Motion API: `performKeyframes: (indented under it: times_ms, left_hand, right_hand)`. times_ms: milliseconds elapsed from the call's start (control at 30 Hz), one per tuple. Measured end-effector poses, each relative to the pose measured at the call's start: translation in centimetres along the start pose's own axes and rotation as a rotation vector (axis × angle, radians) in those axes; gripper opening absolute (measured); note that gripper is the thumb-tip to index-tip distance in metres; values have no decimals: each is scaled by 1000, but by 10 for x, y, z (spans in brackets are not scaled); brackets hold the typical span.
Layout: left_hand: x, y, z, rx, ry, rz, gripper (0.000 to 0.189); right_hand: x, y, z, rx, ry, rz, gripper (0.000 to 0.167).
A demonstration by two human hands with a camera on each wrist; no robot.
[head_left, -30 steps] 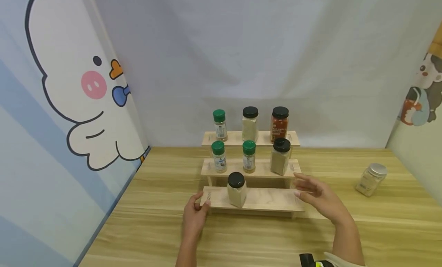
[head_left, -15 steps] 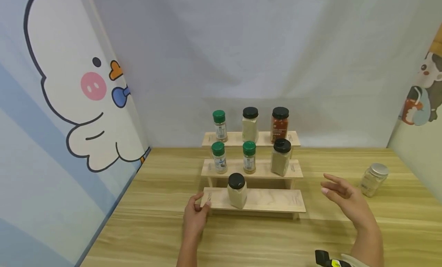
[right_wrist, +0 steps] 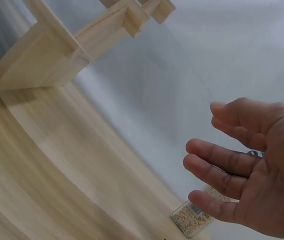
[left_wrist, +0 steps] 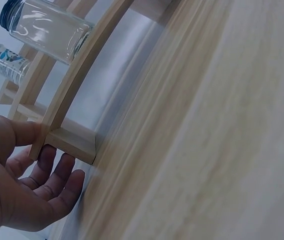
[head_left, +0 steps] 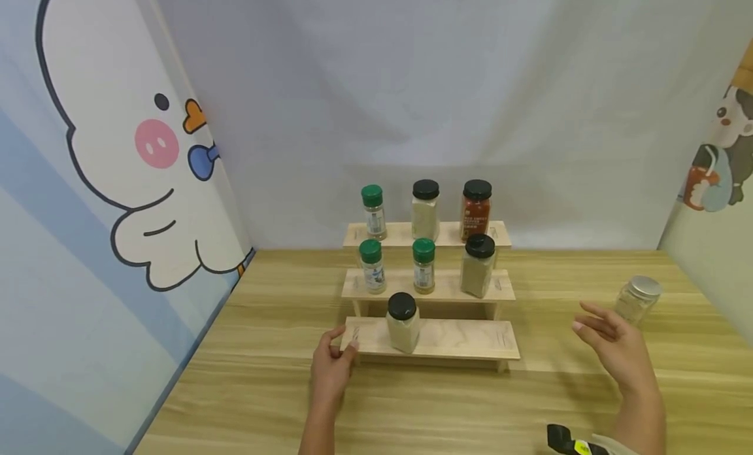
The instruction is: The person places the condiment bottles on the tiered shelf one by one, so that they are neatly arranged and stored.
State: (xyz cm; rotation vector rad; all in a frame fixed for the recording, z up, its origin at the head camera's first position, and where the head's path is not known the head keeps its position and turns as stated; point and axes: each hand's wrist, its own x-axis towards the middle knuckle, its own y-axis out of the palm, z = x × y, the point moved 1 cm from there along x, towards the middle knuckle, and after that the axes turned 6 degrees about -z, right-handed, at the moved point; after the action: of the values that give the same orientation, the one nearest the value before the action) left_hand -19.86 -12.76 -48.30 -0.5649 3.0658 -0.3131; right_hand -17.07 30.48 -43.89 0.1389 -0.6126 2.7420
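My left hand (head_left: 331, 370) grips the left end of the lowest step of a three-tier wooden spice rack (head_left: 465, 337). In the left wrist view the thumb lies over the board and the fingers curl beneath it. A black-lidded jar (head_left: 403, 324) of pale powder stands on that step. To the right of the rack, my right hand (head_left: 620, 353) is held over the table with loosely bent fingers and nothing in them. Beside it stands a silver-lidded glass jar (head_left: 638, 295), partly covered by the hand; the right wrist view shows pale grains in this glass jar (right_wrist: 187, 219).
The middle tier bears two green-capped shakers (head_left: 373, 272) and a black-lidded jar (head_left: 478, 272). On the top tier stand a green-capped shaker (head_left: 374, 216), a pale black-lidded jar (head_left: 425, 213) and a red one (head_left: 476, 213). A curtain (head_left: 447, 115) hangs behind the wooden table (head_left: 282, 298).
My right hand has left the rack's right end and moved right, close to the silver-lidded jar. The left hand keeps its grip on the rack.
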Motion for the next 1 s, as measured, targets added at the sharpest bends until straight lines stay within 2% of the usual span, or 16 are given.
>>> performKeyframes:
  times_ms: [200,467,633,800,867,1000]
  left_hand:
    - [0,-1,0,5,0,2,39]
    - [0,0,1,18,11,2,39]
    - [0,0,-1,20,18,-5,39]
    - [1,0,-1,16,23,-22,38]
    - [1,0,-1,15,23,-23,38]
    - [-1,1,0,16,15,-20,38]
  right_hand:
    - [0,-7,-8,-74,25,-40,56]
    - [-2,-19,-21,-49,49,-162,42]
    - [0,-24,-26,-11,194,-256,42]
    - [4,-28,-25,95,363,-355,23]
    - [6,-30,-25,158,407,-406,16]
    - [10,-33,-28,267,455,-479,17]
